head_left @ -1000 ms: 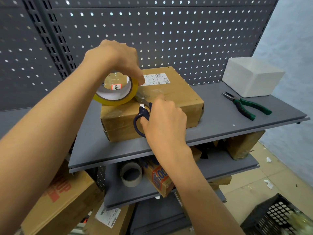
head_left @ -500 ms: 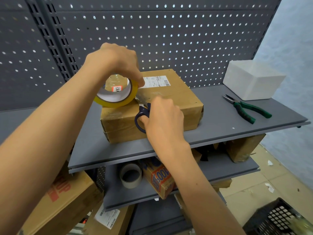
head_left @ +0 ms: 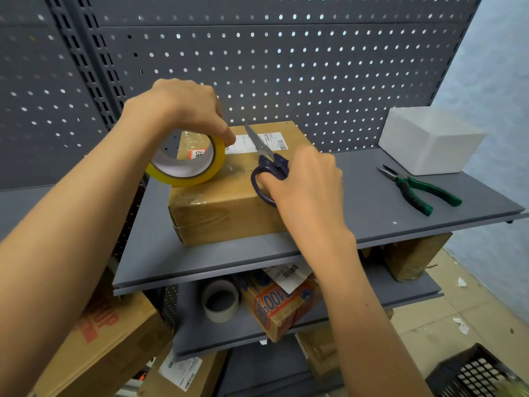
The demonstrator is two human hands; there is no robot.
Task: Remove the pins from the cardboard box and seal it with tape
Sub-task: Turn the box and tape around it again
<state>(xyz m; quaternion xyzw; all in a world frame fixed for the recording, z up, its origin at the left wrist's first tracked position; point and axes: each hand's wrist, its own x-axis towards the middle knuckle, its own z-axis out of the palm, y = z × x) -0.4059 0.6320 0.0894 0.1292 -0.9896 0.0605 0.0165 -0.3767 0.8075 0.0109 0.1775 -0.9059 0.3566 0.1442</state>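
Observation:
A brown cardboard box [head_left: 229, 207] with a white shipping label lies on the top grey shelf [head_left: 372, 202]. Clear tape glints along its near top edge. My left hand [head_left: 183, 107] grips a yellow roll of tape [head_left: 186, 161], held upright over the box's left top corner. My right hand [head_left: 309, 181] holds dark blue scissors [head_left: 269, 164] by the handles above the box top. Their blades point up and away, toward the roll. No pins are visible on the box.
Green-handled pliers [head_left: 420, 190] lie on the shelf to the right, in front of a white foam box [head_left: 429, 138]. A perforated grey panel backs the shelf. Lower shelves hold a tape core [head_left: 220, 300] and cartons. A black crate [head_left: 475, 373] sits on the floor at bottom right.
My right hand has lifted the scissors from low against the box front to above its top, blades now showing. The roll stays over the left corner.

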